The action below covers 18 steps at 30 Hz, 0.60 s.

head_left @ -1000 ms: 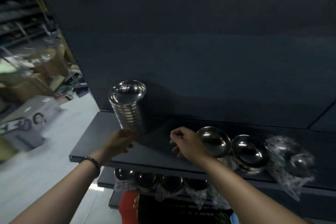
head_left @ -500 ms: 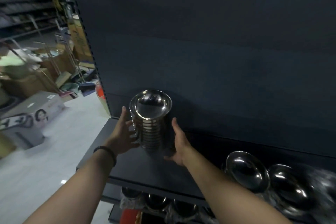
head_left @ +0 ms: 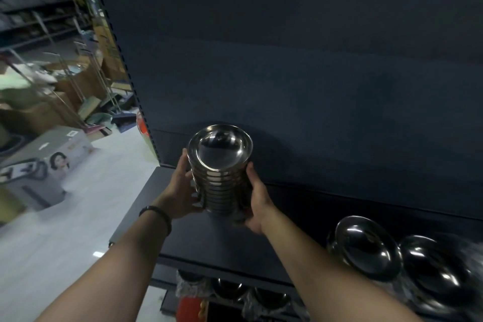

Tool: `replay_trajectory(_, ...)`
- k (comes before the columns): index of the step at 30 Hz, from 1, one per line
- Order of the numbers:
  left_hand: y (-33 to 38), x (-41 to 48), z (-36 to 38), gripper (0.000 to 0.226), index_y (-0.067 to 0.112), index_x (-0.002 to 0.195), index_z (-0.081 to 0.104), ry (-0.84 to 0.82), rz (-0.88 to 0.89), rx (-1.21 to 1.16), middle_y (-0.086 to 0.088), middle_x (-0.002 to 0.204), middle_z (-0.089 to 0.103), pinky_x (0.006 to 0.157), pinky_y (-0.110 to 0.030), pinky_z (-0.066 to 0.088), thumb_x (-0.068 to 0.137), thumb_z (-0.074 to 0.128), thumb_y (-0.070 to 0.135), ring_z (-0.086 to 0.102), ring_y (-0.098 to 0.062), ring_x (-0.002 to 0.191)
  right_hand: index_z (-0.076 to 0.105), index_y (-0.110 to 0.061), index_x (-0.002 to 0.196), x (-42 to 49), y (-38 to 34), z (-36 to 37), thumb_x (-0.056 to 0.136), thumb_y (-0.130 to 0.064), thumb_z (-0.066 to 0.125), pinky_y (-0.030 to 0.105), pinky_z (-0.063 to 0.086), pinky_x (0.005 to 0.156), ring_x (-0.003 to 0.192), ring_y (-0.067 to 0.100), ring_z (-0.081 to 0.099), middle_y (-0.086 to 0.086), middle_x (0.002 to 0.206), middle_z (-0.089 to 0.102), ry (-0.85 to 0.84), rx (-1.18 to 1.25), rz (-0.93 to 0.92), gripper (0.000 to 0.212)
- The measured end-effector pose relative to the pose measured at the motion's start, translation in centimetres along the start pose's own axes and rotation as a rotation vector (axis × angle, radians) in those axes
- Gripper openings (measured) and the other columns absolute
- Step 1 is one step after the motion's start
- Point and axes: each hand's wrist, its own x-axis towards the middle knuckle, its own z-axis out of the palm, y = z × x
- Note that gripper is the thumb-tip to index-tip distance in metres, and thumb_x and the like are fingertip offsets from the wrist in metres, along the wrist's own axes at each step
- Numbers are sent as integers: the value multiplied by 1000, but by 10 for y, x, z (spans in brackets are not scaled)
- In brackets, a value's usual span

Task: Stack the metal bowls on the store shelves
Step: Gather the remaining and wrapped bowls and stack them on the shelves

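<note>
Steel throughout: the stack of metal bowls [head_left: 220, 172] is one tall nested column, upright, with the rims showing as close rings down its side and the top bowl's polished inside facing the camera.

Location: the stack sits over the left part of the dark shelf [head_left: 209, 240], with the dark back panel [head_left: 287, 60] at its 12 o'clock. Whether its base touches the shelf surface cannot be told; the base is blurred and in shadow.

Left hand [head_left: 180, 191]: at the stack's 9 o'clock, fingers wrapped against the side wall, gripping it. A dark wristband [head_left: 156, 215] is on that wrist.

Right hand [head_left: 257, 198]: at the stack's 3 o'clock, palm against the lower side, thumb lying up along the wall, gripping it. Both hands hold the same stack from opposite sides.

Other items: a loose bowl [head_left: 366, 248] lies tilted on the same shelf at the stack's 4 o'clock, well apart from it, with a second loose bowl [head_left: 433, 272] just beside it further right. At 6 o'clock, on the lower shelf [head_left: 167, 303], a row of wrapped bowls [head_left: 230, 287] is partly visible. At 9 o'clock, a cardboard box [head_left: 47, 165] with a printed picture stands on the pale floor [head_left: 65, 256].
</note>
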Motion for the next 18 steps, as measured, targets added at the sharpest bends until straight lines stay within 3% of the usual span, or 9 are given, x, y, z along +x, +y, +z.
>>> replay_trajectory(5,-16,-12,14,113,24,121,77,-52,-16,-19,-15,117,60,88,-49,48,59,39,110,53,-36,107,80,-32,118,-19,14,-20,75,-97,47,51,48,106,121,30,68,3,119,79,14,52,-20,85)
replay_trajectory(9,-34,-33,40,102,23,110,73,-143,-51,-40,-9,87,52,72,-38,45,60,47,108,49,-27,78,81,-34,117,-43,36,-46,69,-99,52,60,38,116,124,29,67,1,120,79,80,135,-42,86)
replay_trajectory(14,-56,-60,80,102,23,124,74,-175,-63,62,-3,87,71,72,-38,53,74,34,102,60,-25,85,78,-27,124,-83,60,-85,77,-92,54,62,47,112,119,32,72,7,122,78,77,275,-55,83)
replay_trajectory(18,-70,-72,105,102,21,115,74,-231,-70,94,-2,77,68,71,-33,49,76,27,102,61,-18,68,81,-24,118,-111,65,-103,83,-87,54,65,50,108,110,34,76,11,121,78,73,374,-91,77)
